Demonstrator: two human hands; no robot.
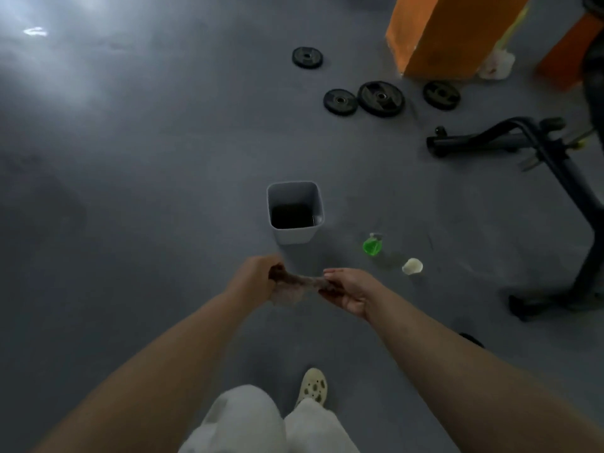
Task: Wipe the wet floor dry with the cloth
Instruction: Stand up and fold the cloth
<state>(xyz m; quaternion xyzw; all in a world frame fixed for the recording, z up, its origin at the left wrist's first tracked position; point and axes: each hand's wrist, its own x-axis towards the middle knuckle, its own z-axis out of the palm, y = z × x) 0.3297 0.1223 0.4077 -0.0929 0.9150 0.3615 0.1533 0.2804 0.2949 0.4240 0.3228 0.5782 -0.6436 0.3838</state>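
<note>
A brownish cloth (299, 283) is stretched and twisted between both hands, above the grey floor (147, 197). My left hand (258, 276) grips its left end. My right hand (348, 289) holds its right end with curled fingers. Both hands hang in the air just in front of a white square bucket (277, 197), which stands upright and looks dark inside. The image is blurred, so wet patches on the floor cannot be made out.
A green spray bottle (372, 245) and a small white cup (412, 266) stand right of the bucket. Several black weight plates (380, 99) lie further back. A black gym machine frame (555, 165) and an orange pillar (451, 31) are at the right. My shoe (313, 385) is below.
</note>
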